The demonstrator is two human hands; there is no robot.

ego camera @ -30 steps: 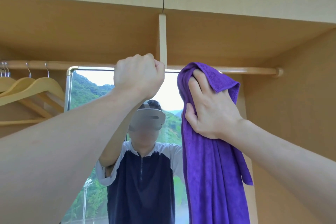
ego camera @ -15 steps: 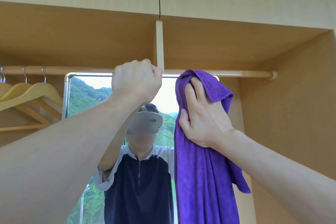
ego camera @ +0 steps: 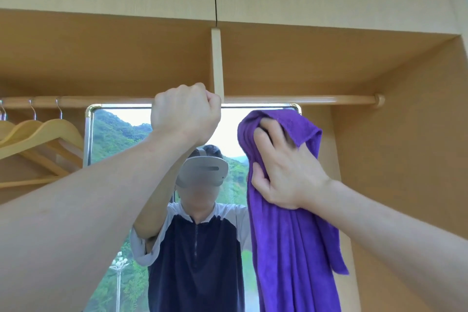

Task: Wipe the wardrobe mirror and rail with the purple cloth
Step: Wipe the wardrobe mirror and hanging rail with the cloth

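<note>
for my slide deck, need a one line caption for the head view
Right hand presses purple cloth on wardrobe mirror; left hand grips rail.

Right hand (ego camera: 286, 172) presses purple cloth (ego camera: 291, 235) on mirror (ego camera: 114, 134); left hand (ego camera: 184, 114) grips rail (ego camera: 304, 100).

So the rail (ego camera: 304, 100) runs straight across the wardrobe from 9 to 3 o'clock, right under the top panel, with an upright divider (ego camera: 217, 63) coming down to meet it at 12. The mirror (ego camera: 121, 159) sits on the back wall behind and just below the rail. Hangers (ego camera: 43, 134) hang off the rail over at 9 o'clock, left of the mirror. Left hand (ego camera: 186, 115) is up at the rail, just left of the divider. Right hand (ego camera: 283, 167) is at about 2 o'clock, below the rail, pressing the cloth (ego camera: 291, 248) against the mirror's right edge, and the rest of the cloth hangs down toward 5.
</note>
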